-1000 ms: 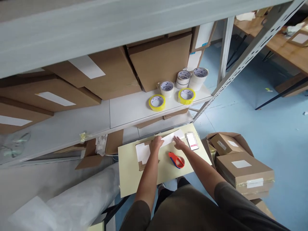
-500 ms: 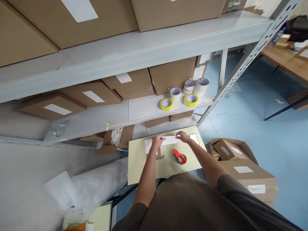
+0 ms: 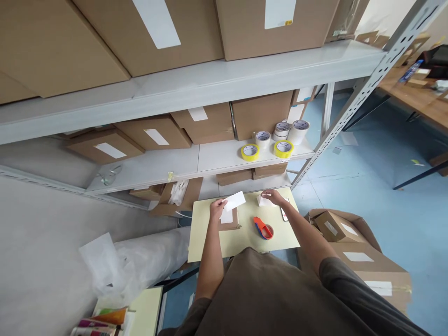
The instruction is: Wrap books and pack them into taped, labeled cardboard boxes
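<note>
My left hand [image 3: 217, 208] pinches one end of a white paper label [image 3: 235, 200], which is tilted above the table. Beneath it a small, flat cardboard box [image 3: 230, 225] lies on the pale yellow table [image 3: 247, 240], with a white label on top. My right hand [image 3: 273, 197] is closed at a second white piece of paper [image 3: 264, 202] near the table's back edge; its fingertips are partly hidden. Between my forearms lies a red and blue tape dispenser [image 3: 262, 227]. A phone [image 3: 286, 213] rests beside my right wrist.
A metal shelf [image 3: 217, 156] stands behind the table, holding cardboard boxes [image 3: 206, 128], yellow tape rolls [image 3: 249, 151] and white tape rolls [image 3: 297, 132]. More boxes [image 3: 364, 256] are on the floor at right. A large plastic-wrapped roll [image 3: 150, 254] lies at left.
The white label was stretched between both hands. Now my left hand holds it to the left, above the box, and my right hand is apart at another white paper. The view has shifted slightly.
</note>
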Available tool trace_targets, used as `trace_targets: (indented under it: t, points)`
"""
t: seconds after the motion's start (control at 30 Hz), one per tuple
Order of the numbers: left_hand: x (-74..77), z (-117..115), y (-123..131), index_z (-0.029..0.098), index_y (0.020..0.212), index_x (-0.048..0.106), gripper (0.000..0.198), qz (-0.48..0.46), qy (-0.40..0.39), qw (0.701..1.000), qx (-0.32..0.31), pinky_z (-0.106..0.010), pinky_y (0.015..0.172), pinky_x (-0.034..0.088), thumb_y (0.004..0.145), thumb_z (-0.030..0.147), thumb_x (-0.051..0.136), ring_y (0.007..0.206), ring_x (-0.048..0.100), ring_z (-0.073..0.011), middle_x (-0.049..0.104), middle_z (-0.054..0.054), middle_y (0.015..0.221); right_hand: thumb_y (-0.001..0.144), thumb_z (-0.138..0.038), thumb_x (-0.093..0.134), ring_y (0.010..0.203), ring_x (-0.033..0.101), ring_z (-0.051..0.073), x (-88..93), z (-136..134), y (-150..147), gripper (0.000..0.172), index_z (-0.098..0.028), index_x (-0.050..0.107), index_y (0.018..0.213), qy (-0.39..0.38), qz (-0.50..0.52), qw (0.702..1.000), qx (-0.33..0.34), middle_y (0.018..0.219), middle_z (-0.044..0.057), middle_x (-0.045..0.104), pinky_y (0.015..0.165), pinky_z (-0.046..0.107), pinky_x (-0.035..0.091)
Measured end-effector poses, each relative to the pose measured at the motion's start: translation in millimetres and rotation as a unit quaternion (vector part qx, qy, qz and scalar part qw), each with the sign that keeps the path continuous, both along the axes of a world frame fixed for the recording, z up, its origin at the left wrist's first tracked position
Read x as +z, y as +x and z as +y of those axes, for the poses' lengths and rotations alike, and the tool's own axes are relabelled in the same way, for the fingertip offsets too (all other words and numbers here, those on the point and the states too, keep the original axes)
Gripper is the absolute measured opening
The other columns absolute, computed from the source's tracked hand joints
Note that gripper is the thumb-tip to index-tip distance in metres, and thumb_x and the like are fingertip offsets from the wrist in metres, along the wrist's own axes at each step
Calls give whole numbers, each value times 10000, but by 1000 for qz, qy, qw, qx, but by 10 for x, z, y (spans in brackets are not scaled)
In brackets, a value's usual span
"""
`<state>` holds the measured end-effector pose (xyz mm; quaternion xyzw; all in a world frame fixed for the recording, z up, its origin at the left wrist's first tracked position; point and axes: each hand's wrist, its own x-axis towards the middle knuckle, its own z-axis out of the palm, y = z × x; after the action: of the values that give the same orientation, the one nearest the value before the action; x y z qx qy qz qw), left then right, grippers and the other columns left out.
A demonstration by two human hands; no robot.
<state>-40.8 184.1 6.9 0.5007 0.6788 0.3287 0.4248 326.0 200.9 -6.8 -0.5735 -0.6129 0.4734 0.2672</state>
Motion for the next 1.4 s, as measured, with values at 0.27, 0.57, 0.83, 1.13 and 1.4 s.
trace_targets:
  t: [0.27, 0.57, 0.83, 1.13, 1.4]
  points:
    - [182, -322, 557, 242, 1058, 854, 264, 108, 137, 984, -18, -365, 990, 562, 963, 343, 629, 1060, 725, -256, 817, -79, 1115, 934, -570, 653, 1180, 694, 312, 193, -294, -613, 412, -226, 810, 1099, -29, 47, 997, -50, 1257, 124, 781, 1061, 442, 524]
    - [116, -713, 698, 263, 1200, 820, 443, 56, 234, 967, -81, -501, 1161, 496, 823, 495, 854, 1347, 609, -344, 696, -135, 1406, 721, -631, 769, 730, 622, 208, 272, -575, -1300, 427, -221, 650, 743, -61, 254, 951, -164, 742, 26, 696, 731, 361, 526]
    - [327, -506, -208, 135, 810, 805, 521, -252, 27, 966, 46, -320, 722, 547, 636, 613, 922, 669, 657, -170, 726, -62, 697, 731, -597, 833, 808, 718, 209, 643, -717, -1714, 409, -215, 712, 818, -113, 272, 949, -112, 850, 35, 759, 754, 325, 538]
    - [532, -485, -893, 155, 779, 803, 436, -282, 72, 955, 48, -322, 746, 551, 666, 561, 915, 684, 650, -176, 728, -48, 696, 746, -626, 863, 870, 779, 232, 826, -948, -2250, 442, -222, 760, 893, -106, 267, 949, -130, 964, 77, 826, 767, 328, 546]
    - [493, -583, -1146, 171, 769, 781, 416, -292, 64, 954, 34, -325, 753, 533, 682, 562, 894, 686, 645, -176, 725, -46, 712, 756, -608, 855, 874, 775, 233, 807, -1160, -2577, 421, -217, 759, 880, -95, 281, 943, -152, 910, 78, 822, 802, 348, 555]
